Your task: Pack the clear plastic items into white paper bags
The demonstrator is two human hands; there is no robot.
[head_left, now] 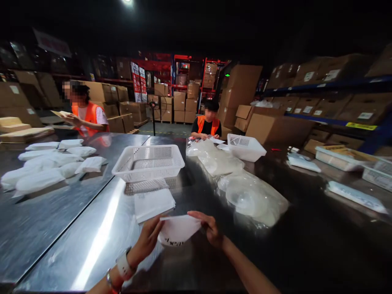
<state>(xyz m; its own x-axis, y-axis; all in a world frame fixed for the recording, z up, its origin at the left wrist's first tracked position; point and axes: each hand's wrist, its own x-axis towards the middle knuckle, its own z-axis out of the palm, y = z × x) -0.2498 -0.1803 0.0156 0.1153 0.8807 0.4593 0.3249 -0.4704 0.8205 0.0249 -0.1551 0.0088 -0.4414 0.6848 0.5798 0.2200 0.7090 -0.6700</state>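
a: steel, brushed and reflective, forms the table (92, 245) that fills the lower field; a seam runs diagonally between two sheets. what does the person hold over it?

b: a white pouch (179, 229) with dark lettering, at the near edge of the table. the left hand (147, 239) pinches its left edge, fingers closed on the material; the right hand (211, 228) grips its right corner likewise. a watch sits on the left wrist.

a: what lies nearest the pouch?

b: a flat stack of white bags (154, 204), just beyond the left hand. behind it stands a white perforated basket (148, 162), its underside mirrored in the steel. to the right, a heap of clear plastic packets (252, 198) trails toward a second white basket (246, 147).

a: and the far left of the table?

b: a cluster of filled white pouches (50, 165), well apart from the hands.

a: who else appears?

b: a person in an orange vest (87, 116) at the left, holding a flat item, and a second person in an orange vest (207, 124) at the far end of the table, hands on the table there.

a: describe the room.

b: dim warehouse; a ceiling lamp (127, 2) overhead, cardboard cartons (239, 87) stacked on the floor and on blue shelving (352, 85) at right, red racking (183, 65) at the rear.
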